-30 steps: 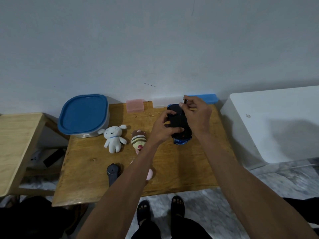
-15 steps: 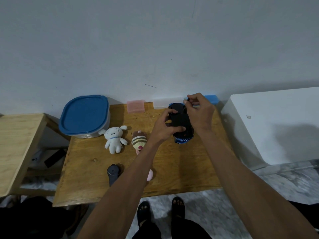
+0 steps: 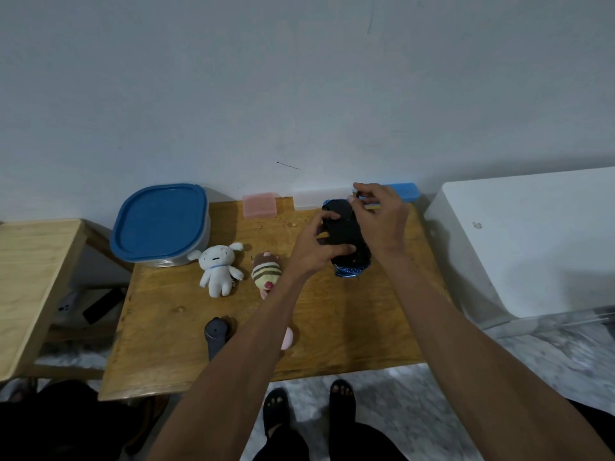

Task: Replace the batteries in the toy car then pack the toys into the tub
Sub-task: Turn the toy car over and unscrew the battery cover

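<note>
wall (image 3: pixel 299 78): plain, pale grey-blue, one short dark scratch low down. floor (image 3: pixel 549 354): grey-white marbled stone. wooden table (image 3: pixel 173 327): golden-brown top, set against the wall. second table (image 3: pixel 30 277): lighter wood, at the left, just beside the first. white cabinet (image 3: pixel 532 244): smooth, rounded corner, at the right, close to the wooden table. light: dim, even, soft shadows.

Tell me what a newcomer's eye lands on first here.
Both hands meet over the black toy car at the far right of the wooden table: the left hand grips its side, the right hand pinches at its far end. To the left sits the blue-lidded tub, closed, with a white plush beside it.
</note>
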Demonstrator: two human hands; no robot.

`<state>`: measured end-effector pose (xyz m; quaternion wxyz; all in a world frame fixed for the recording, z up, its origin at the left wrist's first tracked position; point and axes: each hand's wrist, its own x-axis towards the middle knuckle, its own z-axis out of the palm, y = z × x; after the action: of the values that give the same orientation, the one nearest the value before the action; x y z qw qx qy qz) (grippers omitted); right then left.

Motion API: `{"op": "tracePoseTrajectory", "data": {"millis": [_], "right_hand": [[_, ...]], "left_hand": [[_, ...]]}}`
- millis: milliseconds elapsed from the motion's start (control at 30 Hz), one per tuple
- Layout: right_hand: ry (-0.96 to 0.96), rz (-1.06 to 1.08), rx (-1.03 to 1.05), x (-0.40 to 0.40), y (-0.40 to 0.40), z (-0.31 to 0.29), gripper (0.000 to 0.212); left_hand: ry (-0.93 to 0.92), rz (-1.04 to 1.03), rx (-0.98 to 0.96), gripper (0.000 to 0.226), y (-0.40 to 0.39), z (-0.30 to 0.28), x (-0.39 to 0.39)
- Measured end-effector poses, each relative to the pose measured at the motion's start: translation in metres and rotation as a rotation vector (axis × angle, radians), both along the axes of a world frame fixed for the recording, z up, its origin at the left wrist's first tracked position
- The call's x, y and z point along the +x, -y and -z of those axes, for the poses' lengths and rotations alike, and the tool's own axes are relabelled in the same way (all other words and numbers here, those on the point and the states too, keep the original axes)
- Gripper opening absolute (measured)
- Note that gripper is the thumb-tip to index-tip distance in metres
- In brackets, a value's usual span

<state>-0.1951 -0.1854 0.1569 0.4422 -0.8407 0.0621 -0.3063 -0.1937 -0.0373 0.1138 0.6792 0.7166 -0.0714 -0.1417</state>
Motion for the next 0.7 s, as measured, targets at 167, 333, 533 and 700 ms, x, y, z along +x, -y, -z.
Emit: {"op": "tracePoseTrajectory", "data": {"millis": [167, 333, 533, 700], "right_hand": [[-0.017, 0.0, 0.012, 0.0009, -0.0007, -0.0009, 0.023], [-0.027, -0.019, 0.058, 0.0009, -0.0043, -0.0033, 0.023], [-0.004, -0.001, 0.035, 0.0021, -0.0041, -0.0046, 0.016], [-0.032, -0.028, 0.03, 0.0022, -0.0048, -0.0016, 0.018]], "left_hand": [[-0.008, -0.001, 0.004, 0.061, -0.0021, -0.0004, 0.0016], [0.011, -0.009, 0.011, 0.059, -0.0019, -0.0011, 0.0022], [0.009, -0.012, 0.021, 0.06, -0.0026, -0.002, 0.0021], [0.02, -0.015, 0.014, 0.059, -0.0036, -0.0023, 0.0011]]}}
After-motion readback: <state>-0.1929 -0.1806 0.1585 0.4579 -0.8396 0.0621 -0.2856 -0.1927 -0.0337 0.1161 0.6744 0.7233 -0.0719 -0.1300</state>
